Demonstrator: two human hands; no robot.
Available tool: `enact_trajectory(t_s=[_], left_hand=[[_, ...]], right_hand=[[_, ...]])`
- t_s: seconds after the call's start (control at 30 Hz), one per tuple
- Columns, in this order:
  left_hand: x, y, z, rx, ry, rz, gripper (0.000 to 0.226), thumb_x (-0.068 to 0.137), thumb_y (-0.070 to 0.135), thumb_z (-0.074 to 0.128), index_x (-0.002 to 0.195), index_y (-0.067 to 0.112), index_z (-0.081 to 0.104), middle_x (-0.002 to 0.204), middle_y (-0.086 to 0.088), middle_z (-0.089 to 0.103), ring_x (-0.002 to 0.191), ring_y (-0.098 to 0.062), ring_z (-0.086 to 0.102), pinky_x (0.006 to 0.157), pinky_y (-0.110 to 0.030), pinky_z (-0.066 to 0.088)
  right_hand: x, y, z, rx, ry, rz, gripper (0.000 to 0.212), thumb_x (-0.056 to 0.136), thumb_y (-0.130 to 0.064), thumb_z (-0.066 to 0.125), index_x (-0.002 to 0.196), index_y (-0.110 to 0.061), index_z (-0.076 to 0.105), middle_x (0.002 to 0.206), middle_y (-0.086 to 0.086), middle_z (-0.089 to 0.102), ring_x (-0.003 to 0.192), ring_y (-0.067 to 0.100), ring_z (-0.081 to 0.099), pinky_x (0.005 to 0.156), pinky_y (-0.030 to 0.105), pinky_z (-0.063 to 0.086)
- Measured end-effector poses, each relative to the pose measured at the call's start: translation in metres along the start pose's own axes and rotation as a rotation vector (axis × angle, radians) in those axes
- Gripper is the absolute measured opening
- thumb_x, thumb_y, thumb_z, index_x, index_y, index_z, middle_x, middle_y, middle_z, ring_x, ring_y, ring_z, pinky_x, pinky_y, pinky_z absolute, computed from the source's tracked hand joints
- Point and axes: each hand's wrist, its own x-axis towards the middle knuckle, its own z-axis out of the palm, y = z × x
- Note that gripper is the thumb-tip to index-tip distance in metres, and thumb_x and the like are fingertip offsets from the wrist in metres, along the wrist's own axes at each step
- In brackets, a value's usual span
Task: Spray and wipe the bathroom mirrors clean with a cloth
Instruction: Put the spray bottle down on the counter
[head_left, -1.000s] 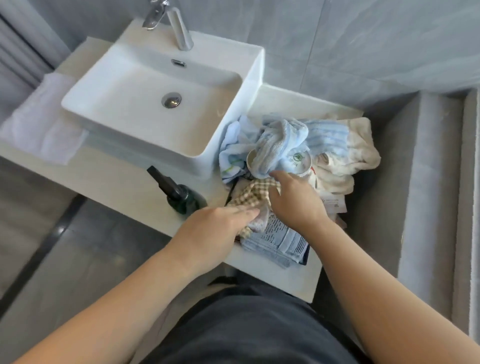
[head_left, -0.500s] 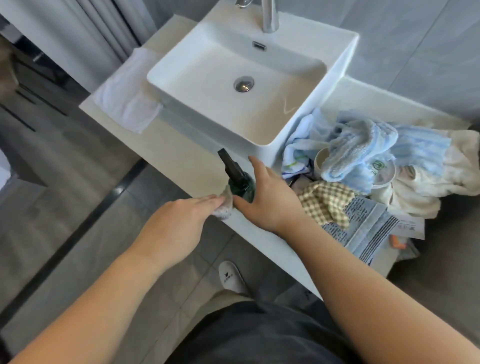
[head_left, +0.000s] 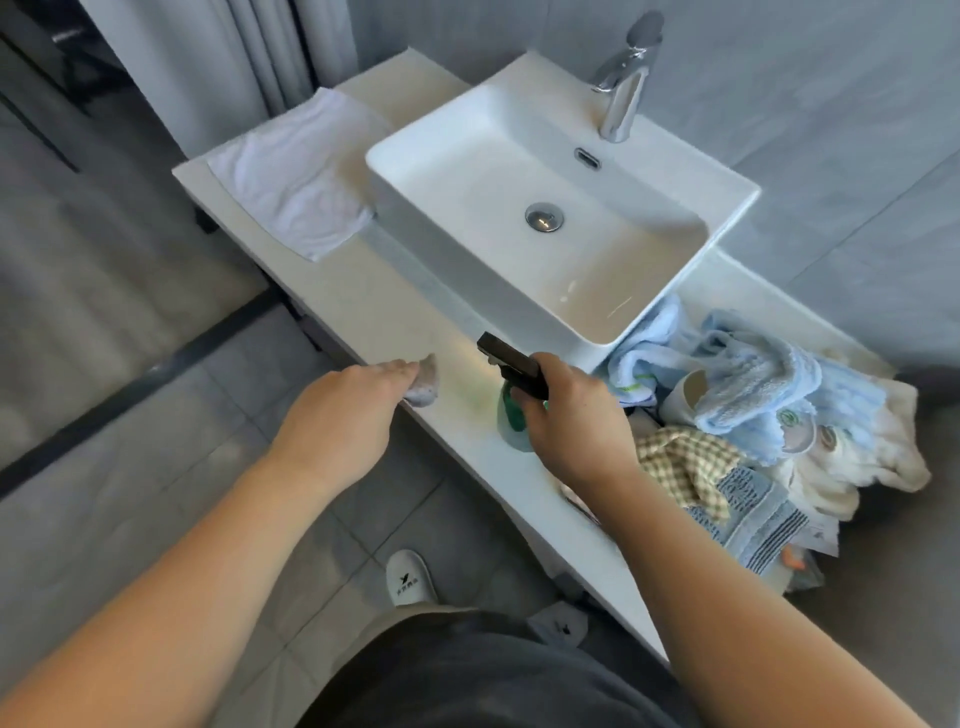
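Spray bottle (head_left: 511, 423) now gripped by right hand (head_left: 569, 421); cloth (head_left: 425, 387) in left hand (head_left: 345, 415).
Half a second ago the right hand was only touching the bottle; now its fingers wrap the neck under the black nozzle, at 6 o'clock of the sink (head_left: 467, 280). Can't tell if it's off the counter (head_left: 363, 301) yet. Left hand pinches the small grey cloth, at 9 o'clock of the bottle. Rag pile (head_left: 753, 395) at 3 o'clock. Mirror out of view; both tools in hand, so spraying looks next.
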Motion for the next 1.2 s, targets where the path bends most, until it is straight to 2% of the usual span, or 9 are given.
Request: enact_trajectory(t_s=[0.1,0.2,0.3,0.5,0.7,0.87,0.93,1.03,1.2], left_hand=[[-0.013,-0.035,-0.008,-0.010,0.082,-0.072,0.056,0.095,0.000,0.051,0.143,0.030,0.053,0.113,0.002,0.071,0.107,-0.019,0.068,0.087,-0.037,0.056],[-0.031,-0.074,-0.014,-0.035,0.114,-0.157,0.060,0.100,0.003,0.049,0.154,0.029,0.043,0.137,0.001,0.065,0.131,-0.015,0.057,0.107,-0.033,0.048],[-0.053,-0.110,-0.024,-0.030,0.192,-0.219,0.064,0.099,0.000,0.051,0.157,0.025,0.039,0.156,0.003,0.048,0.138,-0.018,0.052,0.108,-0.034,0.044],[-0.111,-0.163,-0.050,-0.065,0.274,-0.354,0.064,0.093,-0.004,0.058,0.151,0.020,0.049,0.146,0.000,0.060,0.122,-0.027,0.065,0.097,-0.039,0.053],[-0.147,-0.207,-0.072,0.008,0.264,-0.592,0.067,0.099,0.008,0.054,0.158,0.031,0.035,0.157,0.010,0.046,0.135,-0.019,0.054,0.105,-0.031,0.043],[-0.151,-0.253,-0.084,0.026,0.289,-0.707,0.051,0.106,0.016,0.050,0.155,0.028,0.042,0.139,-0.003,0.062,0.117,-0.026,0.065,0.092,-0.036,0.051],[-0.145,-0.272,-0.091,0.079,0.338,-0.688,0.057,0.099,0.005,0.058,0.152,0.022,0.047,0.143,-0.003,0.062,0.121,-0.025,0.065,0.094,-0.038,0.054],[-0.129,-0.311,-0.095,0.265,0.421,-0.619,0.074,0.067,-0.015,0.080,0.137,0.006,0.063,0.133,-0.013,0.067,0.119,-0.028,0.068,0.096,-0.042,0.054],[-0.090,-0.372,-0.125,0.388,0.406,-0.631,0.082,0.064,-0.016,0.081,0.140,0.003,0.058,0.144,-0.016,0.058,0.132,-0.029,0.059,0.112,-0.044,0.038]], right_hand=[[0.006,-0.030,-0.007,-0.052,0.018,-0.156,0.019,0.101,-0.034,0.060,0.111,-0.018,0.060,0.091,0.002,0.065,0.075,0.031,0.061,0.062,0.044,0.053],[0.015,-0.064,-0.005,-0.075,-0.006,-0.261,0.017,0.101,-0.033,0.060,0.114,-0.022,0.060,0.093,-0.001,0.065,0.077,0.029,0.061,0.065,0.044,0.054],[0.029,-0.101,0.010,-0.053,-0.042,-0.323,0.019,0.100,-0.029,0.063,0.118,-0.025,0.060,0.098,-0.003,0.065,0.083,0.029,0.062,0.069,0.044,0.055],[0.060,-0.173,0.053,0.003,-0.118,-0.472,0.024,0.097,-0.029,0.069,0.120,-0.023,0.064,0.102,-0.001,0.071,0.089,0.029,0.067,0.074,0.044,0.056],[0.091,-0.251,0.097,0.011,-0.234,-0.676,0.032,0.096,-0.029,0.072,0.125,-0.019,0.063,0.105,0.004,0.073,0.092,0.029,0.069,0.076,0.038,0.056],[0.125,-0.310,0.129,0.067,-0.345,-0.736,0.032,0.099,-0.033,0.066,0.130,-0.025,0.060,0.110,-0.002,0.072,0.093,0.022,0.067,0.077,0.036,0.054],[0.143,-0.332,0.143,0.075,-0.378,-0.760,0.033,0.100,-0.034,0.065,0.131,-0.025,0.059,0.110,-0.002,0.071,0.095,0.022,0.067,0.078,0.038,0.054],[0.178,-0.362,0.163,0.067,-0.420,-0.803,0.036,0.101,-0.036,0.063,0.135,-0.027,0.056,0.114,-0.002,0.070,0.100,0.023,0.067,0.083,0.043,0.056],[0.248,-0.414,0.190,0.061,-0.434,-0.908,0.033,0.102,-0.037,0.061,0.133,-0.026,0.056,0.114,-0.001,0.071,0.097,0.025,0.068,0.079,0.048,0.058]])
